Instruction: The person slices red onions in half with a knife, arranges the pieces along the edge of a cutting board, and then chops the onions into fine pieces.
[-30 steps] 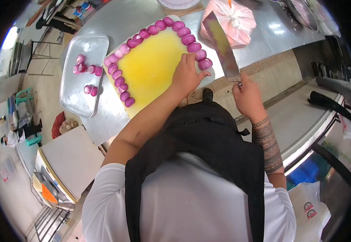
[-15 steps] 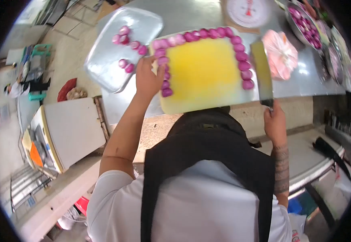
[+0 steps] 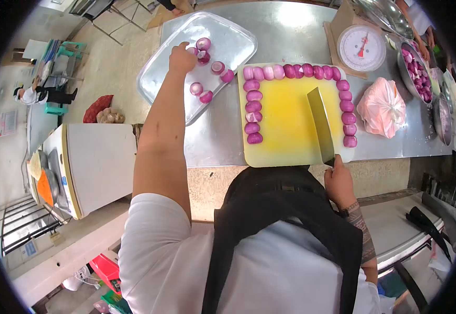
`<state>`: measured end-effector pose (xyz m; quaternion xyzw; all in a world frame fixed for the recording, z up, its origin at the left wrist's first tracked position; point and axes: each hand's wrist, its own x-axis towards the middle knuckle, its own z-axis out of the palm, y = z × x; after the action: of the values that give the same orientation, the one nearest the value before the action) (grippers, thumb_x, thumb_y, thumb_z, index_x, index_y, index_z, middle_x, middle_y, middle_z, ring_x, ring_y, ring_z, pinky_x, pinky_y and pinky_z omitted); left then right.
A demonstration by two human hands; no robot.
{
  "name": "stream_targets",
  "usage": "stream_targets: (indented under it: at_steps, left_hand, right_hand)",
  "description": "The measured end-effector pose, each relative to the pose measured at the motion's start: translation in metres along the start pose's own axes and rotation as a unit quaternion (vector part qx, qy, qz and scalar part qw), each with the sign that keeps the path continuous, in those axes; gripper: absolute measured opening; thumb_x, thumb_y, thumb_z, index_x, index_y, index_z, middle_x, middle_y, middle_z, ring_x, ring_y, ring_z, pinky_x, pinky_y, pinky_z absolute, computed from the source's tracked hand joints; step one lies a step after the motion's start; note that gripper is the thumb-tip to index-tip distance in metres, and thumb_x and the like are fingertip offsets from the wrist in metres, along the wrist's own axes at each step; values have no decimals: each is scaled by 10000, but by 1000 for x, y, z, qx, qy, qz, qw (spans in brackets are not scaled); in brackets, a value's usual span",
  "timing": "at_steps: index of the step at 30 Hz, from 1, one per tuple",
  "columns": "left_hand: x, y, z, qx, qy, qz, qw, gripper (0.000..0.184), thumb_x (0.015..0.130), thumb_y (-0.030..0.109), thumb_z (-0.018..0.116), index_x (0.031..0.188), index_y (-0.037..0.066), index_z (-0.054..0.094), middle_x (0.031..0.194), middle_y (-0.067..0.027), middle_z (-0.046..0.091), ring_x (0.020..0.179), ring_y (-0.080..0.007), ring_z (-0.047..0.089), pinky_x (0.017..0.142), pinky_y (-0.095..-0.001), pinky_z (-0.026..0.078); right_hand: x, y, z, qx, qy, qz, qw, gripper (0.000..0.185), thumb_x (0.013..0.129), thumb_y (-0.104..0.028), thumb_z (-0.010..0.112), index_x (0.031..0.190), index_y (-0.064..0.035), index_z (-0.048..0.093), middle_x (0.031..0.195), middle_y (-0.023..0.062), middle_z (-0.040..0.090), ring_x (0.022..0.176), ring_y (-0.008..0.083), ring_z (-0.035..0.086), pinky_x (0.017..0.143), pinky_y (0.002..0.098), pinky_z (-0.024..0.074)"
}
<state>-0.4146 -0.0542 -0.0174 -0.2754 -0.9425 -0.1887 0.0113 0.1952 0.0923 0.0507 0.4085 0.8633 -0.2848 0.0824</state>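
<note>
My left hand (image 3: 182, 60) reaches over the metal tray (image 3: 160, 73), its fingers closed at a peeled red onion (image 3: 192, 51) that they partly hide. Several more red onions lie beside it in the tray, pale cut ends showing on some. In my right hand (image 3: 339, 183) is the handle of a broad-bladed cleaver (image 3: 319, 123), its blade slanting over the cutting board (image 3: 285, 115). Purple onions (image 3: 254, 95) line the board's left, far and right edges, and its middle is stained yellow.
A pink plastic bag (image 3: 382, 107) sits right of the board, with a dial scale (image 3: 362, 48) behind it. Farther right is a metal bowl of cut onions (image 3: 416, 70), near another person's arm (image 3: 420, 42). The steel table's (image 3: 212, 141) front edge runs before my apron.
My left hand has moved from the board's left row to the onions in the tray. My right hand has brought the cleaver from beside the board to over it. The view has shifted.
</note>
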Motion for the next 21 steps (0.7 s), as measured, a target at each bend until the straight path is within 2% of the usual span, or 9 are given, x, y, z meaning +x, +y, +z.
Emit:
stream_targets:
  at_steps: [3,8,9,11,14,15,17,18,21]
  left_hand:
    - [16,-12,7,19,-107,59,992,562,827,218,734,1363,77,643,1293,-253,678,1219,-419,652,1066,-473,519]
    - [-9,-13,-10,-10,-44,9,999,587,771,276,805,1294,52,659,1258,-249,703,1197,-416,665,1023,-487,537]
    - [-17,-13,-10,-21,-2,2,1000,560,765,251,813,1265,45,667,1230,-242,712,1171,-398,681,979,-476,551]
    - [-53,30,-45,-91,-49,-16,995,567,759,233,819,1269,44,658,1219,-231,712,1142,-372,696,949,-443,556]
    - [-133,112,-43,-181,-34,93,979,565,769,224,808,1280,44,645,1216,-219,702,1122,-344,698,923,-416,555]
    - [-156,130,-26,-198,-65,162,964,553,777,194,794,1283,39,636,1216,-213,691,1112,-352,687,934,-433,551]
    - [-217,184,-5,-255,-161,204,931,564,765,172,775,1296,49,629,1209,-208,670,1169,-388,644,999,-453,521]
    - [-238,203,5,-188,-178,283,924,568,767,173,767,1304,53,625,1228,-202,652,1195,-404,620,1016,-465,514]
    - [-270,228,36,-157,-241,249,925,570,764,161,773,1304,51,627,1249,-197,636,1209,-415,606,1035,-470,506]
  right_hand:
    - [1,-3,-1,-21,1,13,1000,509,935,-110,595,1401,62,486,922,337,697,865,522,683,779,604,536]
    - [-3,2,-3,-18,24,-20,999,470,933,-112,600,1363,52,502,886,319,699,841,514,684,765,609,534]
    - [-4,2,-2,-15,28,-29,999,455,934,-113,600,1348,50,505,878,315,698,837,513,684,764,610,533]
    - [-3,4,-2,-8,30,-34,999,424,935,-114,601,1318,43,508,868,308,696,833,513,682,763,612,531]
    - [-1,7,-2,6,26,-32,999,385,934,-113,606,1278,30,509,859,304,691,832,514,679,759,616,527]
    - [1,8,-3,12,28,-38,999,375,933,-113,607,1267,26,509,856,304,689,831,513,678,756,616,526]
    - [3,13,-6,13,26,-53,998,370,933,-113,609,1263,20,509,850,303,687,827,510,678,750,618,524]
    - [5,16,-9,9,24,-60,998,376,933,-113,610,1269,19,509,848,303,687,825,508,679,748,619,524]
    - [-3,19,-22,-6,2,-77,997,393,930,-110,610,1291,11,510,845,301,689,814,501,681,738,619,524]
